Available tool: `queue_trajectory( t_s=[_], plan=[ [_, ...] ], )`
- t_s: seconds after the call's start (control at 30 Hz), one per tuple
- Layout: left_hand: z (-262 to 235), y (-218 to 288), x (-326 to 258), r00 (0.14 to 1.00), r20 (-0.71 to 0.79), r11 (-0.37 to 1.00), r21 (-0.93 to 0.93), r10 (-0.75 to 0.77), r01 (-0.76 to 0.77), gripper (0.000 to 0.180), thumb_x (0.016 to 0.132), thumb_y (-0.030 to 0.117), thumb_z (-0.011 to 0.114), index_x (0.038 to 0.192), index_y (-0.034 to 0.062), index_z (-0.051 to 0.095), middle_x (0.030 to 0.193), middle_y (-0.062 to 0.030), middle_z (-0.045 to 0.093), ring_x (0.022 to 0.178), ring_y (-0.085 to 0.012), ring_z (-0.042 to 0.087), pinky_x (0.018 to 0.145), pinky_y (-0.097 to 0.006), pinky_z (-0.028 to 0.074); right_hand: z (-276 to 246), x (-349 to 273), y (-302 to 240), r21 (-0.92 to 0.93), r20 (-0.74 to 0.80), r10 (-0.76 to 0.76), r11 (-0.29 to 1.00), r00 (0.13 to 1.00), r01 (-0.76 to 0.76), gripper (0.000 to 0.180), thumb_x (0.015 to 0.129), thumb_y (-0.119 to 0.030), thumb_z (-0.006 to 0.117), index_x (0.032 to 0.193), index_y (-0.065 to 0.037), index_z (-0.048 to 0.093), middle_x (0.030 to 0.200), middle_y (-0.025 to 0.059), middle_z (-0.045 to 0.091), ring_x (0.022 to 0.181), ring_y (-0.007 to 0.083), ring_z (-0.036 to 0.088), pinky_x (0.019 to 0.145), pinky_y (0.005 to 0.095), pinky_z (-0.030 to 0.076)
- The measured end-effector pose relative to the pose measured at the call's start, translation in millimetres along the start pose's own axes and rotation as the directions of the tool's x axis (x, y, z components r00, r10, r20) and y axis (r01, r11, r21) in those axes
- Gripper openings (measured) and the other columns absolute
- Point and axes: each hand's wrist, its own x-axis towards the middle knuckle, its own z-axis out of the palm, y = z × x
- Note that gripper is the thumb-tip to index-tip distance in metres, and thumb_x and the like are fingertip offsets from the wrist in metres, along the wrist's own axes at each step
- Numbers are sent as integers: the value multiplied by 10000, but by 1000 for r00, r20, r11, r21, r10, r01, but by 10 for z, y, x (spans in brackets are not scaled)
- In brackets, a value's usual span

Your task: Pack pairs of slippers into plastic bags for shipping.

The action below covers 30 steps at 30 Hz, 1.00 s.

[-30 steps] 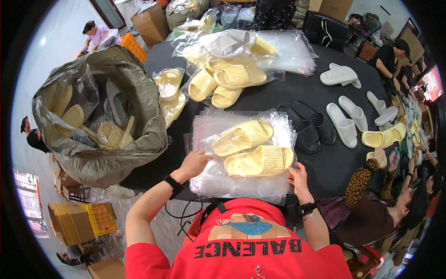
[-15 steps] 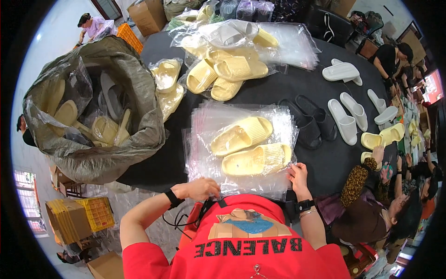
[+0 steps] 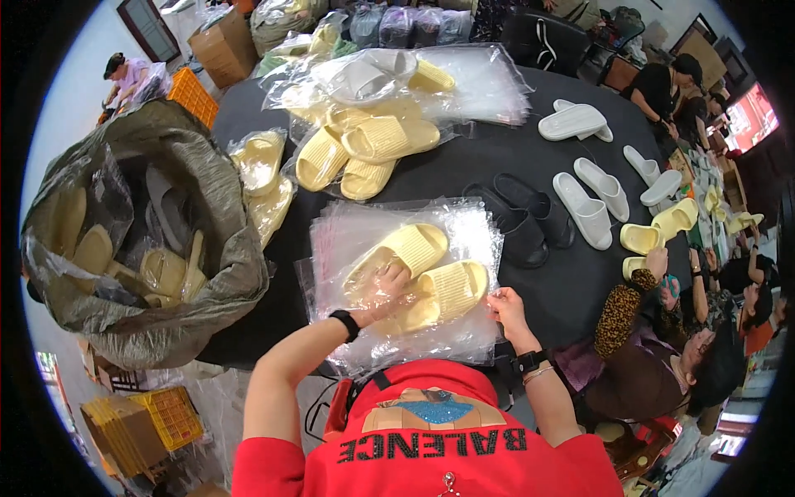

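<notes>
A pair of yellow slippers (image 3: pixel 454 291) with ribbed straps lies side by side in a clear plastic bag, on a stack of clear bags (image 3: pixel 331 240) at the table's near edge. My left hand (image 3: pixel 385 291) rests over the heel part of the pair, fingers stretched toward the straps and apart. Whether it lies above or under the film I cannot tell. My right hand (image 3: pixel 507 310) pinches the right edge of the clear film, just beside the nearer slipper. Black slippers (image 3: pixel 526 217) sit just beyond the stack's right side.
On the left a big olive sack (image 3: pixel 137 331) holds bagged slippers. Bagged yellow slippers (image 3: pixel 364 145) are heaped at the back, beside more flat clear bags (image 3: pixel 480 87). White slippers (image 3: pixel 592 203) stand on the right. A co-worker's hand (image 3: pixel 656 262) touches yellow slippers at the table's right edge.
My left hand has gone from the near left edge of the bags up onto the slippers. My right hand still holds the film edge. The whole view has shifted somewhat.
</notes>
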Motion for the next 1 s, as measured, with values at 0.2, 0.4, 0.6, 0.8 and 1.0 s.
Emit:
queue_trajectory(
  t_s=[0.2,0.4,0.6,0.8,1.0],
  plan=[
    [219,38,248,962,-49,963,4,-268,268,335,736,284,613,988,76,538,982,-120,511,924,-309,488,792,-452,391,118,-179,-169,180,110,205,958,973,-222,113,848,-175,553,883,-81,503,823,42,591,730,128,577,599,270,482],
    [-70,-143,-269,985,2,985,-20,-171,171,242,706,142,548,937,85,588,1032,-77,551,967,-314,506,827,-411,406,-110,-159,109,215,-20,76,974,997,-70,88,871,-148,521,856,-61,517,770,57,596,663,138,584,559,270,489],
    [-432,-311,-964,945,34,935,162,-326,317,178,659,145,593,819,70,572,865,-69,564,868,-270,502,737,-402,389,-104,-228,186,238,-44,60,970,997,-48,78,859,-127,536,842,-56,508,762,66,599,649,131,577,544,267,493],
    [-855,-360,-1491,685,-286,740,-195,-670,644,211,729,55,534,934,5,548,911,-153,550,886,-336,509,758,-389,409,-247,-230,231,280,-120,67,960,991,-31,90,844,-120,557,867,-64,491,791,68,598,661,139,580,550,261,497],
    [-1531,26,-1289,368,-281,392,-878,-886,275,247,882,24,433,1118,-31,480,1067,-60,553,963,-137,526,825,-247,413,-290,-377,-33,219,-1,200,956,980,-195,164,861,-232,551,875,-82,486,852,50,585,726,132,575,565,263,497]
  ],
)
